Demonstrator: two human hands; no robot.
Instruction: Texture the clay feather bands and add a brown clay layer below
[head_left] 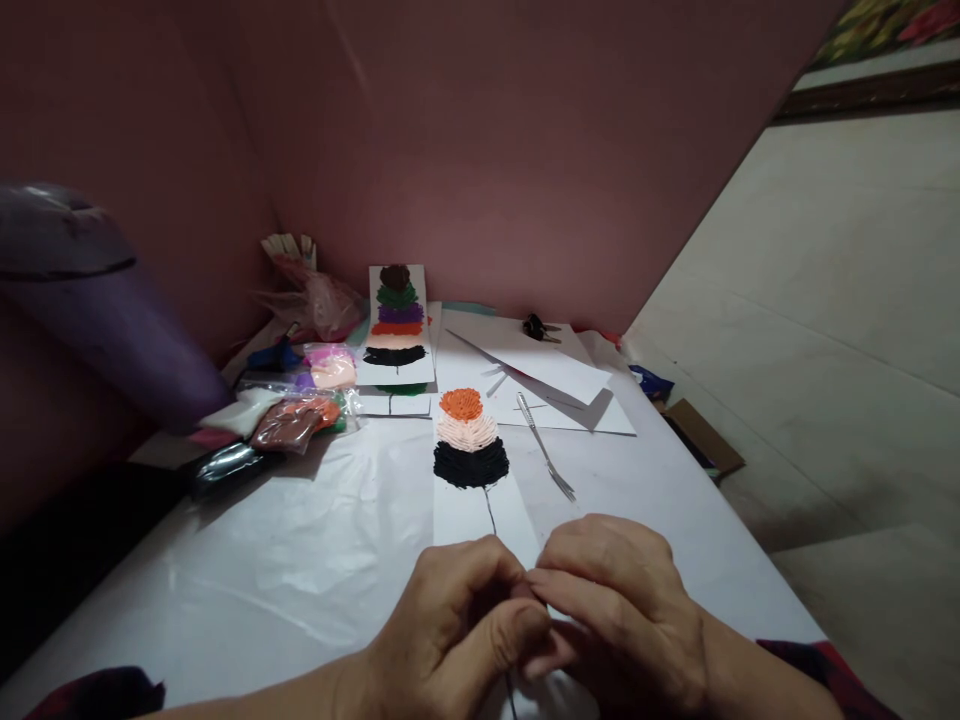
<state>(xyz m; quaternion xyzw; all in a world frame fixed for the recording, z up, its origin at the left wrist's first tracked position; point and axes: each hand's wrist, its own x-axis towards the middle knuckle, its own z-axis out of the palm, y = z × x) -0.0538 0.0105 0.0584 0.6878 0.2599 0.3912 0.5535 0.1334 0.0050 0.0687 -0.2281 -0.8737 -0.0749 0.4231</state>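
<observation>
My left hand (457, 625) and my right hand (622, 610) meet at the near edge of the white table (300, 560), fingers curled and pinched together on something small I cannot make out. Right in front of them lies a white card (480, 510) with a clay shape in orange, peach and black layers (469, 440) above a thin drawn stem. A metal fork (546, 450) rests on the table just right of that card. Farther back, a finished card (397, 325) with several coloured clay layers leans against the pink wall.
Packets of coloured clay (300, 415) are heaped at the left, with a plastic bag (319, 300) in the corner. White paper sheets (540, 375) and keys (538, 327) lie at the back. A purple cushion (97, 300) bulges at left. A cardboard piece (701, 435) sits off the table's right edge.
</observation>
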